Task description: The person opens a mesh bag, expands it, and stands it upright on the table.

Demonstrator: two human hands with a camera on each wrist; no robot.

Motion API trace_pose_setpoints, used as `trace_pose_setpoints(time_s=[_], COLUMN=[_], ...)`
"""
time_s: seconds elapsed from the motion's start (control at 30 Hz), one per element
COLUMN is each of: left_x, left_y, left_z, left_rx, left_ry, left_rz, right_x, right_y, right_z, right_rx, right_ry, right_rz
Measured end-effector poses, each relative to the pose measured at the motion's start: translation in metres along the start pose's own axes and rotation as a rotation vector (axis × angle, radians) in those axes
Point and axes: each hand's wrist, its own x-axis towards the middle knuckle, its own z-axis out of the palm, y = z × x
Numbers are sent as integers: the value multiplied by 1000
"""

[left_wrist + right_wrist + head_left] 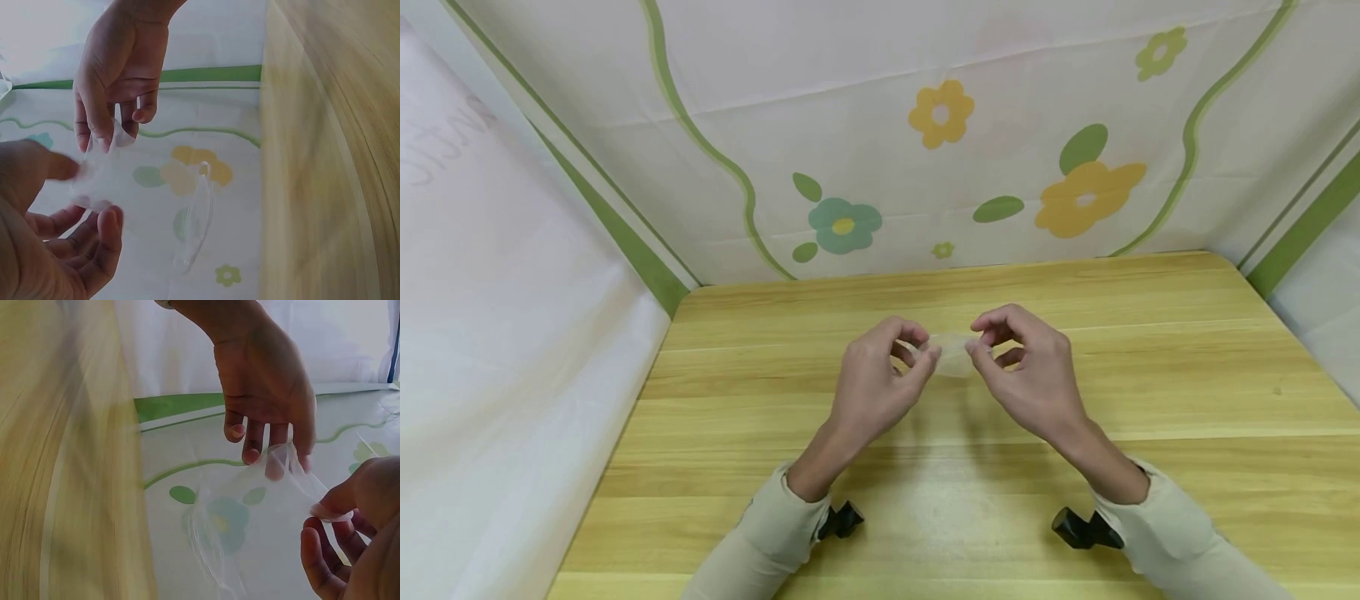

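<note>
A thin, see-through plastic piece [953, 357] is stretched between the two hands above the wooden table. The left hand [880, 379] pinches its left edge between thumb and fingers; the right hand [1033, 371] pinches the opposite edge. In the left wrist view the clear film [100, 178] spans from the left hand [62, 237] to the right hand [122, 69], and a loose part hangs beside them. The right wrist view shows the film [275, 481] draping below the fingers of the left hand [269, 381], with the right hand [362, 531] at its other edge.
The wooden table [737, 500] lies under both hands. Behind it hangs a white cloth [850, 125] printed with flowers and green lines, and more white cloth [512, 333] stands at the left side. Black devices [842, 521] are at both wrists.
</note>
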Motion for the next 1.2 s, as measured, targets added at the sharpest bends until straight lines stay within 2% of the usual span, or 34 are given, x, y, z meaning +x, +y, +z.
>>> trace_pose_setpoints(time_s=[0.1, 0.17, 0.33, 0.6, 0.97, 1.03, 1.2], left_x=[-1, -1, 0, -1, 1, 1, 2], left_y=[0, 0, 0, 0, -3, -3, -1], left_z=[1, 1, 1, 1, -1, -1, -1], left_rx=[-22, -17, -2, 29, 165, 154, 44], left_ry=[-56, -63, -28, 21, 81, 75, 21], left_rz=[-17, -1, 45, 59, 24, 9, -43], right_x=[0, 0, 0, -1, -2, -1, -1], right_y=[0, 0, 0, -1, -2, -2, -2], right_z=[0, 0, -1, -2, -1, -1, 0], right_rx=[2, 9, 33, -7, 53, 51, 53], right_ry=[7, 8, -17, -107, -25, -22, 13], right_rz=[22, 28, 24, 16, -39, -33, 8])
